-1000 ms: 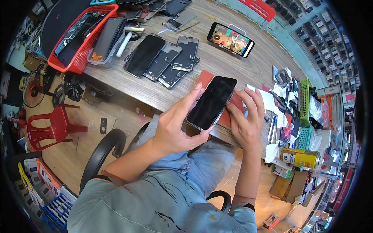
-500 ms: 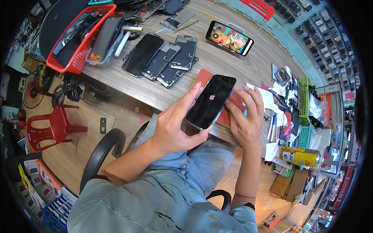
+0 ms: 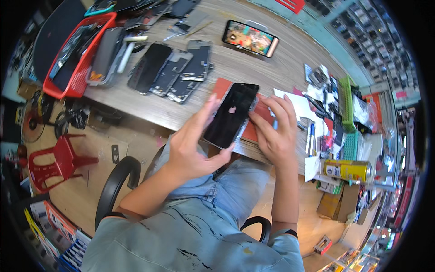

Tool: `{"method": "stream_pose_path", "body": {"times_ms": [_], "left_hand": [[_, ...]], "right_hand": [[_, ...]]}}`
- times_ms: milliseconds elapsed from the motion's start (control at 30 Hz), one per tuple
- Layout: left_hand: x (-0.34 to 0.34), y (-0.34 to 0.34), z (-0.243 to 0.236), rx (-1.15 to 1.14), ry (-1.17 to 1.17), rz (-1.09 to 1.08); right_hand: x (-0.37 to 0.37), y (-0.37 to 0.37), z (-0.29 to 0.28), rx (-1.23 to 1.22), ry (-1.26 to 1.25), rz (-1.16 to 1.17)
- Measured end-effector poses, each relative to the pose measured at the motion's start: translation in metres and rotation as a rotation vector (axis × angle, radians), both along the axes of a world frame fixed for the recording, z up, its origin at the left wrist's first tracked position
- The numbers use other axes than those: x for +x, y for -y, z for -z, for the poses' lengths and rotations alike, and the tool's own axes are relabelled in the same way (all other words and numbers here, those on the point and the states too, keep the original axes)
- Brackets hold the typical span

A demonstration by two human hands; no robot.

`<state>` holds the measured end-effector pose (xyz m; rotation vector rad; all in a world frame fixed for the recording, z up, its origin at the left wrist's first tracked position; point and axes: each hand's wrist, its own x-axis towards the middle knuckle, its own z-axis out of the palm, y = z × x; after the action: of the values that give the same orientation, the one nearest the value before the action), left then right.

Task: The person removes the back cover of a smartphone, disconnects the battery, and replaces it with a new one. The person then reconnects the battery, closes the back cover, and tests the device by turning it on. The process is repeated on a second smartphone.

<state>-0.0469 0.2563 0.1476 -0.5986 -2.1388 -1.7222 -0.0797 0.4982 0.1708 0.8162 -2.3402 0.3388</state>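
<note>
A black smartphone (image 3: pixel 230 119) is tilted up over the near edge of the table, a small pale logo lit on its dark screen. My left hand (image 3: pixel 188 147) grips it, with the fingers along its left edge and the thumb at its lower end. The curled fingers of my right hand (image 3: pixel 277 129) meet the phone's right edge, thumb and forefinger close together there. Beneath and behind the phone lies a reddish-brown mat (image 3: pixel 222 86), partly covered by the phone and my right hand.
Several loose phone screens (image 3: pixel 195 61) lie left of the mat. Farther left are a red basket (image 3: pixel 84 68) and a clear tub (image 3: pixel 102 79) of parts. A propped-up phone (image 3: pixel 250 38) shows a picture. Right are papers (image 3: pixel 297 106), tools and a yellow spray can (image 3: pixel 346 171).
The whole view has swung, so the table and its contents appear farther left. Both hands stay on the phone, whose logo is still lit.
</note>
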Motion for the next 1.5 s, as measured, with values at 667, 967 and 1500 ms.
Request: {"method": "stream_pose_path", "body": {"times_ms": [667, 967, 1500], "left_hand": [[0.001, -0.003, 0.001, 0.017, 0.074, 0.024], [-0.001, -0.005, 0.008, -0.044, 0.018, 0.008], [-0.004, 0.007, 0.008, -0.176, -0.072, 0.129]], "right_hand": [[0.042, -0.053, 0.033, -0.703, 0.044, 0.428], [0.036, -0.05, 0.037, -0.781, 0.059, 0.443], [0.036, -0.045, 0.031, -0.666, 0.071, 0.453]]}}
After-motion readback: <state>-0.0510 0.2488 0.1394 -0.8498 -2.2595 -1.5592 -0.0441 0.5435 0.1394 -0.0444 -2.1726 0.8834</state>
